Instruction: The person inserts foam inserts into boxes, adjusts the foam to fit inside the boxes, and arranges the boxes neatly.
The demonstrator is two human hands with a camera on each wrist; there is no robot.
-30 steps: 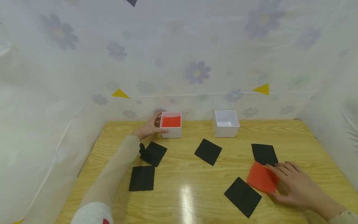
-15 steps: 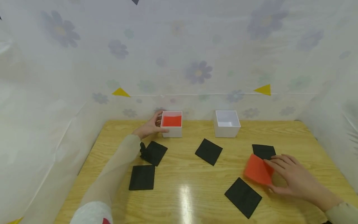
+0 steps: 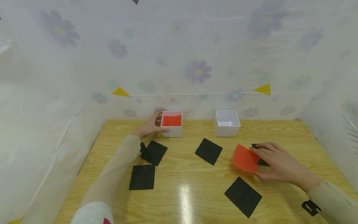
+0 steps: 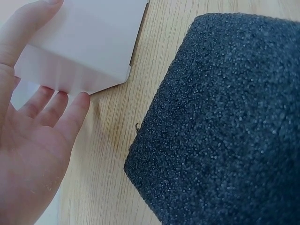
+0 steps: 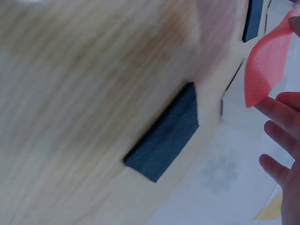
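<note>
The surface (image 3: 184, 174) is pale wood with clear grain and a glossy varnish that throws a bright glare. The black squares (image 3: 208, 151) look like matt foam with a coarse, grainy texture. The red square (image 3: 245, 158) is thin, soft, matt foam that bends. The white box (image 3: 174, 132) beside it looks like smooth, matt plastic. The backdrop (image 3: 195, 56) is flower-printed sheeting with a faint sheen.

Open table (image 3: 179, 174) (black squares (image 3: 208, 151) scattered)
</note>
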